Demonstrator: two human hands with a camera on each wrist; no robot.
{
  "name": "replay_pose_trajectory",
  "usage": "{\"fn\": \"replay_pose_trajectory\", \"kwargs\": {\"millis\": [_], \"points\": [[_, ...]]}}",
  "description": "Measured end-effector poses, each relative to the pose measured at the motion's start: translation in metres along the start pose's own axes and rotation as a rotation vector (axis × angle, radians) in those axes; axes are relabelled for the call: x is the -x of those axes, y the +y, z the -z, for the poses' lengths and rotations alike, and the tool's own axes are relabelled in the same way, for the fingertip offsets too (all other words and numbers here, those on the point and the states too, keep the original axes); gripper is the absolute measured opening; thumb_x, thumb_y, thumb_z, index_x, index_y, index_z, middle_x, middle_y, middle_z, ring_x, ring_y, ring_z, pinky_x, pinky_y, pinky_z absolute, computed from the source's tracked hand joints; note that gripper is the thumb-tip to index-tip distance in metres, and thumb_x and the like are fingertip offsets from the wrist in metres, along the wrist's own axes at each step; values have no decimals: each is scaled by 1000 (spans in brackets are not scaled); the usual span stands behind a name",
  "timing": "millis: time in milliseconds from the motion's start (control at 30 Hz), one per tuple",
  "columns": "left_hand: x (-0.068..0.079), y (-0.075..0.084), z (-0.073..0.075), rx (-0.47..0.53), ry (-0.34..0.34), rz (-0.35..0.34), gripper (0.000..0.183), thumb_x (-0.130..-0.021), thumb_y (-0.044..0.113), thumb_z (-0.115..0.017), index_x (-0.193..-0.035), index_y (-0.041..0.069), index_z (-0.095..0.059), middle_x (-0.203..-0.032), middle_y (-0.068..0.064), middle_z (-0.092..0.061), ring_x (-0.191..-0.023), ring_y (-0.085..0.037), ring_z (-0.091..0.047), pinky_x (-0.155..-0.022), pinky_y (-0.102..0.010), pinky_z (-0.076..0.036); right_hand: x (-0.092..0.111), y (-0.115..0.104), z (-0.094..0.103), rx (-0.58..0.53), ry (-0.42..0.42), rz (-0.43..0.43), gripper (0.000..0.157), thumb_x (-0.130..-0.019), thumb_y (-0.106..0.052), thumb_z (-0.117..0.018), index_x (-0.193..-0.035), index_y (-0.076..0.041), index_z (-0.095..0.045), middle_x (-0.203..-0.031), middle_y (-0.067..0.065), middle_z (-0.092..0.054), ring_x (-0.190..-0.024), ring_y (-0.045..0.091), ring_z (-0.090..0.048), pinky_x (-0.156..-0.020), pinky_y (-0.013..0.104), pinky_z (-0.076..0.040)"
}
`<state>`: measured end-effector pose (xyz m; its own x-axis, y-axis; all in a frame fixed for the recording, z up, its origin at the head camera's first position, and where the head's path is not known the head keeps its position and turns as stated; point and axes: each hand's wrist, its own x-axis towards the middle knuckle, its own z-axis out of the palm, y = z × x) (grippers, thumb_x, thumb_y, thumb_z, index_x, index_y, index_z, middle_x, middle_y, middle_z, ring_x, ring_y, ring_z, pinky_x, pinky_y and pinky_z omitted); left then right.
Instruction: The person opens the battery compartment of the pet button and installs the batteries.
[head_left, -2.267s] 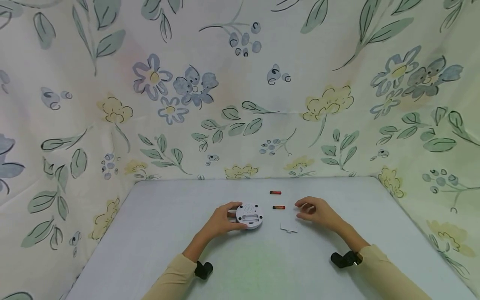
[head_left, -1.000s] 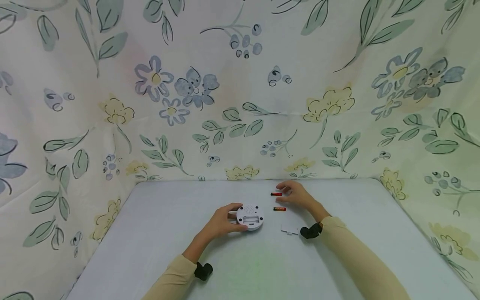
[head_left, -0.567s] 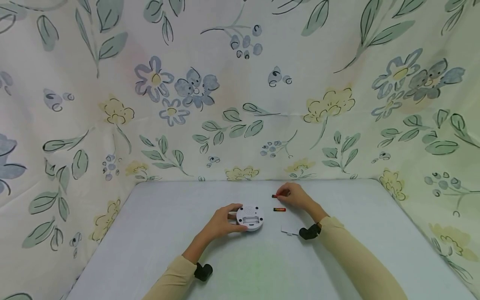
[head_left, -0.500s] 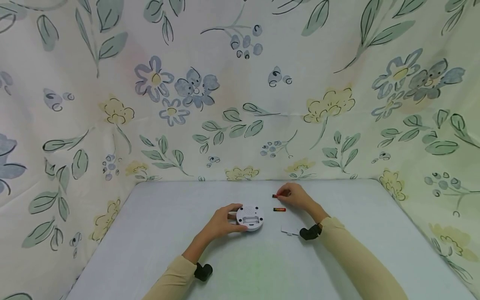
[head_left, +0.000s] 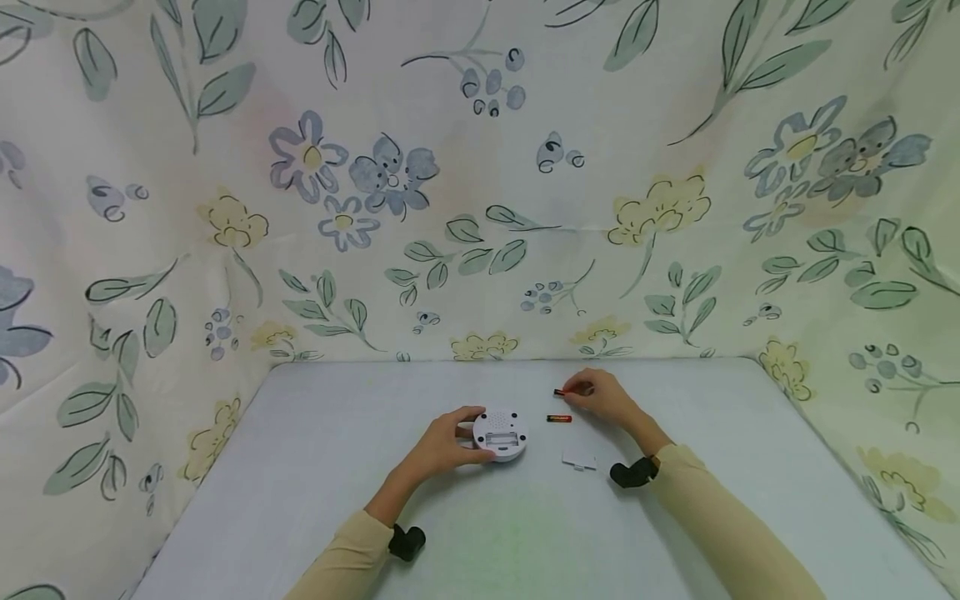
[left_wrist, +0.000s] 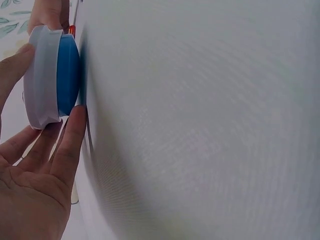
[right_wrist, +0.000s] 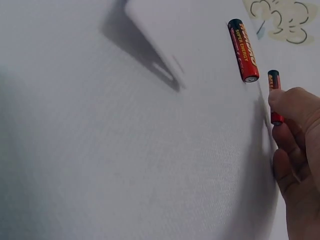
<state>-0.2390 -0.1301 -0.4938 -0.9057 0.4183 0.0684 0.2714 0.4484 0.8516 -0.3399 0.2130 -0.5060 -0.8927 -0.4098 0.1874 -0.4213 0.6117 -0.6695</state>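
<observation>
Cloth [head_left: 480,183] printed with flowers hangs behind a pale counter [head_left: 322,442], and over this both hands are busy: the left hand [head_left: 442,442] grasps a round white device [head_left: 498,421] by its rim, and the right hand [head_left: 609,398] pinches a battery. The device's battery compartment [head_left: 502,439] is uncovered and faces up; a white cover [head_left: 579,459] lies to its right. Beyond the cover lies a second battery [head_left: 558,418], near the right hand.

In the last half second the right hand has drawn the pinched battery [right_wrist: 273,80] slightly rightward, which suggests its grip has taken; whether the battery is clear of the counter I cannot tell. The device has stayed put.

Only the left wrist view shows the device's blue underside [left_wrist: 68,75], turned to the counter. The right wrist view shows both ends of the pinched battery; the head view, just one.
</observation>
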Motion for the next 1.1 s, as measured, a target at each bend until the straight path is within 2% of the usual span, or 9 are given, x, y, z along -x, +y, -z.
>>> {"fn": "replay_pose_trajectory", "kwargs": {"millis": [300,433,833,1100], "points": [[0,1,0,-10,-8,0,76,-82,27,-88,-146,5,-52,-139,-16,-57,-113,-34,-64,-92,-48,-52,6,3,6,-35,27,11,9,-91,-8,-78,-100,-9,-76,-96,-2,-68,-88,17,-63,-79,35,-54],[-1,2,0,-17,-11,-2,77,-83,28,-88,-146,4,-51,-141,-16,-55,-115,-35,-63,-93,-49,-52,10,3,8,-57,39,45,9,-93,-8,-76,-102,-8,-76,-98,-1,-69,-88,17,-64,-78,32,-55],[-2,-1,-4,-18,10,-16,82,-81,25,-90,-147,1,-49,-145,-16,-52,-118,-35,-61,-97,-48,-49,20,-7,13,-167,69,99,12,-94,-4,-74,-105,-3,-75,-101,5,-72,-90,21,-66,-80,32,-55],[-4,-2,-6,-15,16,-26,81,-81,28,-89,-147,1,-49,-143,-16,-54,-116,-33,-62,-97,-48,-49,24,-16,8,-249,59,114,11,-93,-4,-74,-105,-4,-76,-101,6,-73,-90,22,-68,-80,29,-55]]}}
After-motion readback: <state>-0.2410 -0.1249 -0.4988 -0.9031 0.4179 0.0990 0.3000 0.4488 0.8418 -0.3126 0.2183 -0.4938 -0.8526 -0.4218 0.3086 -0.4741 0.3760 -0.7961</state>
